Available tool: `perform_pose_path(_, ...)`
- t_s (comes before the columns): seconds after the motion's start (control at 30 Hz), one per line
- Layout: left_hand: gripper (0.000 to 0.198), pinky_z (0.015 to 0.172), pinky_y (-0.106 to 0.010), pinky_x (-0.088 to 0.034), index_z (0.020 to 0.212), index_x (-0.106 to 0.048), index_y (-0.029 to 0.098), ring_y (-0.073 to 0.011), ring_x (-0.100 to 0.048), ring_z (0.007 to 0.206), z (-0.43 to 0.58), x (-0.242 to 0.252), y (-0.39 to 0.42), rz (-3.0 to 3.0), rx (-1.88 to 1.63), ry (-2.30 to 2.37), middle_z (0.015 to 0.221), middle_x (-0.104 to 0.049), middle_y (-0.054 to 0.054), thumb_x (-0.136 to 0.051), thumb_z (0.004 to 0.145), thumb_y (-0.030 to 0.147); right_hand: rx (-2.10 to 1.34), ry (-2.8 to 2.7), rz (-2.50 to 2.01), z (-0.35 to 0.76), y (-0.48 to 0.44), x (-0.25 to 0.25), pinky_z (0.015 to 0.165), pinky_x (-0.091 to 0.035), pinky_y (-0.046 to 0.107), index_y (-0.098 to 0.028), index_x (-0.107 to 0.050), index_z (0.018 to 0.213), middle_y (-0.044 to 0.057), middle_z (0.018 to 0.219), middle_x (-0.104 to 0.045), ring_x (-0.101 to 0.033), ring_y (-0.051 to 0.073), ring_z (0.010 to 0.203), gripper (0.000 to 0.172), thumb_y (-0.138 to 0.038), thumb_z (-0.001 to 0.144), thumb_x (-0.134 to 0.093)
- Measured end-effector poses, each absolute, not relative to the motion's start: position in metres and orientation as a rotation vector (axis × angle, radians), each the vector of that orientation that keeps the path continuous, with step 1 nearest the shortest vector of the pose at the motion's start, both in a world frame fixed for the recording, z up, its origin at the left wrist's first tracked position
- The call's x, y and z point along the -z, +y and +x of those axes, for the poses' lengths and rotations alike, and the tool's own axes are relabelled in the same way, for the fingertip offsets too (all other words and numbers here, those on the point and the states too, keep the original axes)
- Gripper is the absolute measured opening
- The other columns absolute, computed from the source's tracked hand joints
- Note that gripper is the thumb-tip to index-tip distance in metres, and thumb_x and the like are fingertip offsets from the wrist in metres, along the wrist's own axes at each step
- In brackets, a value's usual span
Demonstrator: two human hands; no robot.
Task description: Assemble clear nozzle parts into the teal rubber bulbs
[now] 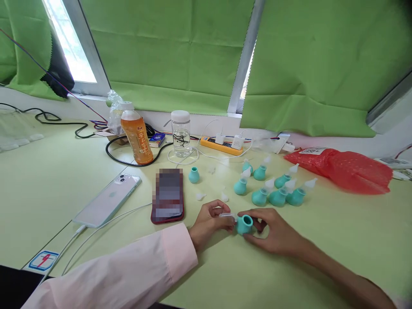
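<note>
My left hand, in a pink sleeve, pinches a small clear plastic tip and holds it against the mouth of a teal rubber bulb. My right hand grips that bulb from the right, low over the table. Behind my hands stands a cluster of several teal bulbs with clear tips fitted. One bare teal bulb stands alone further left. Loose clear tips lie between it and my hands.
A red-cased phone lies face up left of my hands, and a silver phone on a white cable beyond it. An orange drink bottle, a clear jar, a yellow power strip and a red plastic bag line the back.
</note>
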State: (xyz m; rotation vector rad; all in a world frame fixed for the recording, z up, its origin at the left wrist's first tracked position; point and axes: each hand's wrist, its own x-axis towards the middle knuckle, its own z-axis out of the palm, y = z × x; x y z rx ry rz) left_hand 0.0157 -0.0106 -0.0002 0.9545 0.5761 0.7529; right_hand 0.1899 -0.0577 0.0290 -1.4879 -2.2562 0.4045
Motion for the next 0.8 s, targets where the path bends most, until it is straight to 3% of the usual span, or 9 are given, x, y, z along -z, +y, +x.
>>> perform_pose_path(0.07, 0.028, 0.059, -0.026, -0.042, 0.075, -0.053, 0.013, -0.0119, -0.054, 0.058, 0.016, 0.000, -0.011, 1.014, -0.805, 0.570, 0.065, -0.059, -0.002, -0.071, 0.057, 0.023, -0.433, -2.068, -1.490, 0.188, -0.056, -0.003, 0.043, -0.040, 0.022, -0.016, -0.058, 0.086, 0.000, 0.063, -0.051, -0.046, 0.011, 0.050, 0.021, -0.025, 0.067, -0.057)
perform_pose_path(0.13, 0.033, 0.067, -0.027, -0.041, 0.095, -0.053, 0.015, -0.0141, -0.056, 0.071, 0.016, -0.001, -0.012, 1.118, -0.864, 0.558, 0.071, -0.060, -0.003, -0.064, 0.066, 0.026, -0.420, -1.958, -1.454, 0.186, -0.054, 0.009, 0.046, -0.042, 0.023, -0.016, -0.055, 0.087, 0.004, 0.074, -0.050, -0.048, 0.012, 0.057, 0.021, -0.029, 0.071, -0.054)
perform_pose_path(0.2, 0.036, 0.076, -0.028, -0.039, 0.109, -0.048, 0.017, -0.0156, -0.054, 0.083, 0.015, -0.002, -0.014, 1.255, -0.921, 0.549, 0.080, -0.061, -0.005, -0.054, 0.076, 0.029, -0.411, -1.901, -1.403, 0.184, -0.056, 0.009, 0.056, -0.046, 0.025, -0.017, -0.051, 0.093, 0.007, 0.087, -0.050, -0.051, 0.015, 0.070, 0.021, -0.029, 0.076, -0.048)
perform_pose_path(0.27, 0.029, 0.077, -0.028, -0.038, 0.106, -0.051, 0.017, -0.0168, -0.053, 0.089, 0.015, -0.003, -0.016, 1.373, -0.960, 0.563, 0.089, -0.060, -0.007, -0.047, 0.080, 0.030, -0.406, -1.896, -1.351, 0.180, -0.060, 0.006, 0.068, -0.045, 0.028, -0.019, -0.046, 0.099, 0.007, 0.094, -0.051, -0.052, 0.017, 0.082, 0.022, -0.024, 0.078, -0.043)
perform_pose_path(0.37, 0.017, 0.075, -0.028, -0.039, 0.089, -0.052, 0.017, -0.0174, -0.055, 0.086, 0.015, -0.003, -0.017, 1.372, -1.011, 0.580, 0.089, -0.061, -0.006, -0.048, 0.079, 0.031, -0.322, -1.989, -1.237, 0.174, -0.068, 0.003, 0.070, -0.044, 0.028, -0.020, -0.045, 0.098, 0.005, 0.087, -0.055, -0.053, 0.017, 0.081, 0.024, -0.017, 0.074, -0.045)
perform_pose_path(0.5, 0.018, 0.079, -0.031, -0.039, 0.078, -0.043, 0.018, -0.0191, -0.058, 0.087, 0.016, -0.005, -0.017, 1.208, -1.053, 0.570, 0.076, -0.065, -0.005, -0.053, 0.076, 0.032, -0.197, -2.043, -1.196, 0.170, -0.072, 0.007, 0.054, -0.042, 0.025, -0.019, -0.047, 0.086, 0.001, 0.068, -0.052, -0.050, 0.014, 0.059, 0.021, -0.014, 0.066, -0.048)
perform_pose_path(0.7, 0.040, 0.088, -0.035, -0.035, 0.104, -0.043, 0.016, -0.0213, -0.054, 0.098, 0.017, -0.008, -0.020, 1.111, -0.963, 0.523, 0.080, -0.066, -0.007, -0.057, 0.072, 0.036, -0.254, -1.878, -1.416, 0.172, -0.064, 0.009, 0.053, -0.042, 0.023, -0.019, -0.049, 0.074, -0.001, 0.062, -0.056, -0.051, 0.012, 0.054, 0.011, -0.028, 0.070, -0.054)
perform_pose_path(0.8, 0.035, 0.086, -0.033, -0.037, 0.097, -0.049, 0.014, -0.0211, -0.054, 0.096, 0.018, -0.005, -0.020, 1.132, -0.911, 0.522, 0.084, -0.064, -0.009, -0.057, 0.071, 0.036, -0.296, -1.850, -1.450, 0.170, -0.064, 0.008, 0.054, -0.043, 0.022, -0.019, -0.051, 0.075, -0.001, 0.064, -0.058, -0.052, 0.011, 0.054, 0.014, -0.032, 0.072, -0.053)
